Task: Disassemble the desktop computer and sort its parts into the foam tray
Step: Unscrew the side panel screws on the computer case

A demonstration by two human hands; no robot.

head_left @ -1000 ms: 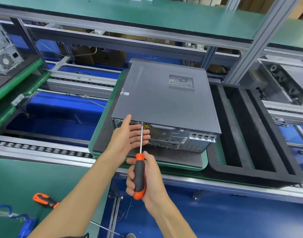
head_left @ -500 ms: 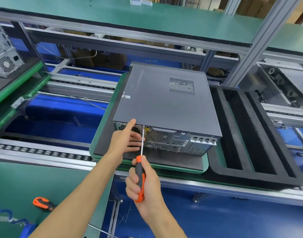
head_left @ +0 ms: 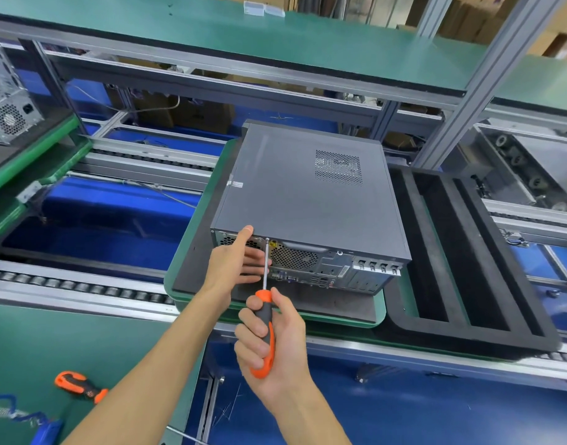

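- Wrapped around the orange-and-black handle of the screwdriver (head_left: 265,319), my right hand (head_left: 272,342) holds the tool with its shaft pointing up and away; the tip sits at the top edge of the rear panel of the desktop computer (head_left: 307,203).
- My left hand (head_left: 234,264) lies flat against that rear panel with fingers straight, thumb raised to the lid's edge, just left of the shaft.
- I see the computer lying on its side on a dark mat over a green pallet (head_left: 192,252), rear ports facing me.
- I see the foam tray (head_left: 487,277), black with long slots, just right of the computer, touching the pallet.
- A second orange screwdriver (head_left: 79,385) lies on the green bench at lower left, near a blue coiled cord (head_left: 22,415).
- Another bare metal chassis (head_left: 6,104) stands far left.
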